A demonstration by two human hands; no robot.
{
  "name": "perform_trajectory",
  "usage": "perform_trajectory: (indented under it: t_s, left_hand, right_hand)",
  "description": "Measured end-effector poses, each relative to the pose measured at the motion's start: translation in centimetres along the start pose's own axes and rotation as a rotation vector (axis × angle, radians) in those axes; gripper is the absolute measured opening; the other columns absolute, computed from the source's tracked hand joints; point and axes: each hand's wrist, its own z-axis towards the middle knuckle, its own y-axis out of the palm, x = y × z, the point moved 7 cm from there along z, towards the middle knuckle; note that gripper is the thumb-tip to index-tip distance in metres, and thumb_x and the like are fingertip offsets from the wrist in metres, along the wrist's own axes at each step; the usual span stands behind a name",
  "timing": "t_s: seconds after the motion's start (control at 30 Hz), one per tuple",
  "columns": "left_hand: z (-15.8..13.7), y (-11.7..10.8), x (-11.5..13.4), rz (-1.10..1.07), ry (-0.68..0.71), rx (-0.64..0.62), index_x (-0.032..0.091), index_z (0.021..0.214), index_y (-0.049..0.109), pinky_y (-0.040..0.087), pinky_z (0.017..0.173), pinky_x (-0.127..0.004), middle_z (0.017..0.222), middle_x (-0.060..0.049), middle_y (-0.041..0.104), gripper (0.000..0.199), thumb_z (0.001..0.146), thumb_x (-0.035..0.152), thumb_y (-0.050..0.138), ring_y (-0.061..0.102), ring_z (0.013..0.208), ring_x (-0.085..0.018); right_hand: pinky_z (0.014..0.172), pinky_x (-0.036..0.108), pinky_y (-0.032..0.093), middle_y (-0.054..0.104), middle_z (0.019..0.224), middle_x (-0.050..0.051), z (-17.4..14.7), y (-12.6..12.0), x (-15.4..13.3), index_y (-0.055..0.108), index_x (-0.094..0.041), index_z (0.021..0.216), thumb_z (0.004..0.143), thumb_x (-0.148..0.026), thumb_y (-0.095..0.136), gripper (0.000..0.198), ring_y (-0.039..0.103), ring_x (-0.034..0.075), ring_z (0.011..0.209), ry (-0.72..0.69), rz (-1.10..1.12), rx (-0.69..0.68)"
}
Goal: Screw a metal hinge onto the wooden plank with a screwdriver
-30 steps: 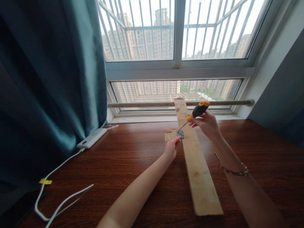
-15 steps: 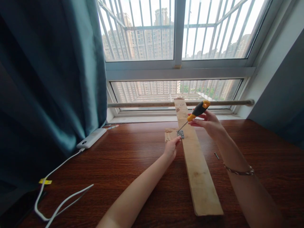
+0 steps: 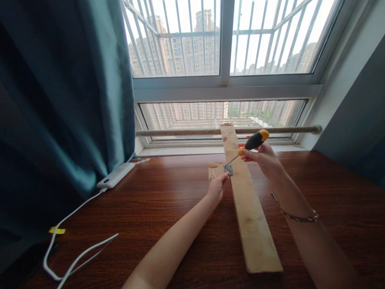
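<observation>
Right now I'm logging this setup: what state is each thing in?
Right hand: gripping the screwdriver
Screwdriver: tilted, tip at the metal plate
Left hand: at the metal plate's near edge
Long board: lying flat
Short board: beside the long board
Metal plate: lying across both boards
Metal pin: loose on the table
White device: plugged into the white cable
White cable: loosely looped
Curtain: hanging in folds
Window: appears shut
</observation>
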Motion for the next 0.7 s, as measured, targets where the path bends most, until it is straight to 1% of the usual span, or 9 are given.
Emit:
perform_trajectory:
  t_s: [0.1, 0.17, 0.23, 0.33, 0.4, 0.47, 0.53, 0.63, 0.7]
  left_hand:
    - [0.0, -0.1, 0.0, 0.011, -0.002, 0.012, 0.01, 0.068, 0.067, 0.047, 0.074, -0.023, 0.076, -0.007, 0.069, 0.01, 0.06, 0.004, 0.067, 0.064, 0.076, -0.015]
    - [0.2, -0.3, -0.1, 0.017, -0.001, 0.02, 0.01, 0.069, 0.067, 0.047, 0.072, -0.023, 0.077, -0.007, 0.069, 0.011, 0.059, 0.005, 0.068, 0.063, 0.076, -0.015]
    - [0.3, -0.4, -0.1, 0.014, 0.004, 0.018, 0.009, 0.069, 0.067, 0.047, 0.071, -0.022, 0.077, -0.007, 0.069, 0.012, 0.058, 0.005, 0.069, 0.063, 0.075, -0.014]
    - [0.3, -0.4, -0.1, 0.003, 0.007, 0.015, 0.009, 0.069, 0.066, 0.047, 0.074, -0.023, 0.076, -0.007, 0.069, 0.014, 0.056, 0.006, 0.071, 0.064, 0.076, -0.015]
    - [0.2, -0.4, -0.1, -0.006, 0.005, 0.027, 0.01, 0.069, 0.066, 0.047, 0.076, -0.025, 0.074, -0.007, 0.069, 0.015, 0.055, 0.006, 0.072, 0.064, 0.077, -0.016]
    - [0.2, -0.4, -0.1, -0.017, 0.003, 0.035, 0.01, 0.069, 0.066, 0.048, 0.077, -0.026, 0.073, -0.006, 0.069, 0.017, 0.054, 0.005, 0.073, 0.064, 0.078, -0.017]
    - [0.2, -0.3, -0.2, -0.02, 0.001, 0.032, 0.01, 0.071, 0.067, 0.048, 0.077, -0.026, 0.073, -0.007, 0.069, 0.018, 0.055, 0.005, 0.073, 0.065, 0.079, -0.017]
    - [0.1, -0.3, -0.1, -0.01, 0.001, 0.027, 0.01, 0.07, 0.067, 0.048, 0.077, -0.025, 0.075, -0.006, 0.069, 0.015, 0.057, 0.004, 0.071, 0.065, 0.076, -0.015]
    - [0.0, -0.2, 0.0, -0.011, 0.0, 0.025, 0.011, 0.069, 0.066, 0.049, 0.078, -0.026, 0.074, -0.006, 0.07, 0.015, 0.057, 0.004, 0.071, 0.065, 0.075, -0.015]
  right_hand:
    - [0.061, 0.033, 0.058, 0.065, 0.103, 0.009, -0.1, 0.0, -0.5, 0.056, -0.018, 0.096, 0.051, -0.032, 0.079, 0.053, 0.067, 0.019, 0.066, 0.025, 0.12, -0.095]
    - [0.059, 0.035, 0.058, 0.066, 0.102, 0.009, 0.0, -0.2, -0.4, 0.056, -0.017, 0.095, 0.051, -0.034, 0.079, 0.052, 0.068, 0.02, 0.065, 0.024, 0.113, -0.087]
    - [0.051, 0.032, 0.056, 0.068, 0.091, 0.009, 0.2, -0.6, -0.1, 0.058, -0.015, 0.086, 0.051, -0.038, 0.078, 0.047, 0.066, 0.019, 0.057, -0.01, 0.006, -0.009]
    - [0.037, 0.025, 0.048, 0.066, 0.064, 0.005, 0.1, -1.7, -0.2, 0.057, -0.014, 0.071, 0.05, -0.046, 0.077, 0.043, 0.061, 0.017, 0.044, -0.141, -0.281, 0.253]
    - [0.032, 0.023, 0.043, 0.062, 0.053, 0.003, -0.2, -1.9, -0.4, 0.056, -0.014, 0.067, 0.053, -0.051, 0.073, 0.043, 0.056, 0.015, 0.037, -0.211, -0.403, 0.367]
    - [0.032, 0.023, 0.043, 0.062, 0.052, 0.004, -0.4, -1.7, -0.3, 0.057, -0.014, 0.066, 0.056, -0.054, 0.07, 0.044, 0.056, 0.015, 0.036, -0.224, -0.399, 0.373]
    - [0.032, 0.023, 0.045, 0.064, 0.055, 0.005, -0.4, -1.6, -0.2, 0.057, -0.013, 0.067, 0.056, -0.055, 0.07, 0.045, 0.058, 0.016, 0.039, -0.201, -0.346, 0.361]
    - [0.033, 0.024, 0.046, 0.064, 0.055, 0.005, -0.3, -2.2, -0.3, 0.057, -0.013, 0.065, 0.054, -0.052, 0.072, 0.044, 0.059, 0.016, 0.04, -0.164, -0.26, 0.391]
    - [0.031, 0.023, 0.044, 0.061, 0.051, 0.003, -0.3, -2.9, -0.8, 0.055, -0.014, 0.062, 0.056, -0.051, 0.072, 0.041, 0.055, 0.014, 0.037, -0.168, -0.219, 0.421]
